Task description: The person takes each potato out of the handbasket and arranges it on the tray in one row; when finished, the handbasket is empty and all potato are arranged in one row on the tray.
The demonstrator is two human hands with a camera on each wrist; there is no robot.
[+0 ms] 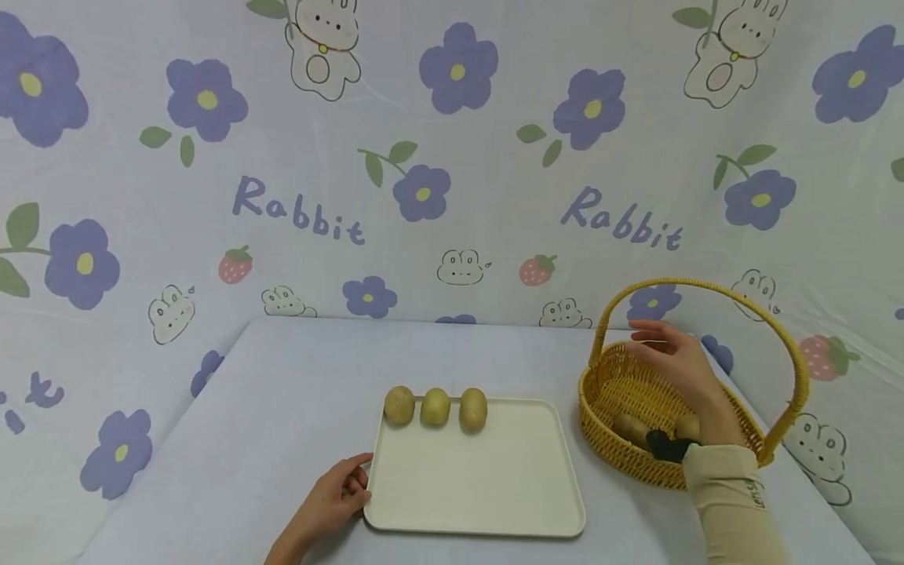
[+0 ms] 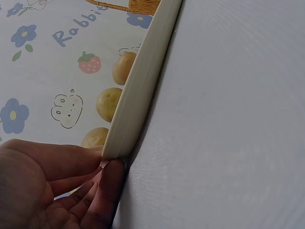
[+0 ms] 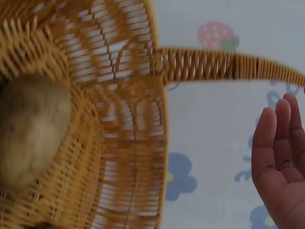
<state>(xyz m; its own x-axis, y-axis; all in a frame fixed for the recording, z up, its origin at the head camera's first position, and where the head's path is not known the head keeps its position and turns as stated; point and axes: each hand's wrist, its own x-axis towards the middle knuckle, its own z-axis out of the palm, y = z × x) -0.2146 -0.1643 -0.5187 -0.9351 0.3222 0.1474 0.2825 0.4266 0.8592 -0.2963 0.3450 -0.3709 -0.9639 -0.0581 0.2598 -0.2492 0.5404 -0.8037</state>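
Beige sleeve [image 1: 734, 502] foremost, the right grip [image 1: 674, 365] hovers empty by the wicker basket [image 1: 607, 447], fingers loosely curved; potatoes [image 1: 631, 429] inside lie below it, on the near side (this hand is nearer). The left grip [image 1: 332, 496] pinches the rim of the cream tray [image 1: 473, 486], three more potatoes [image 1: 435, 407] along its far edge.

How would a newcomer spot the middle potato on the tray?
Find the cream rectangular tray left of the wicker basket. Along its far edge, towards the left corner, the middle potato sits between the left potato and the right potato, looking greener than both.
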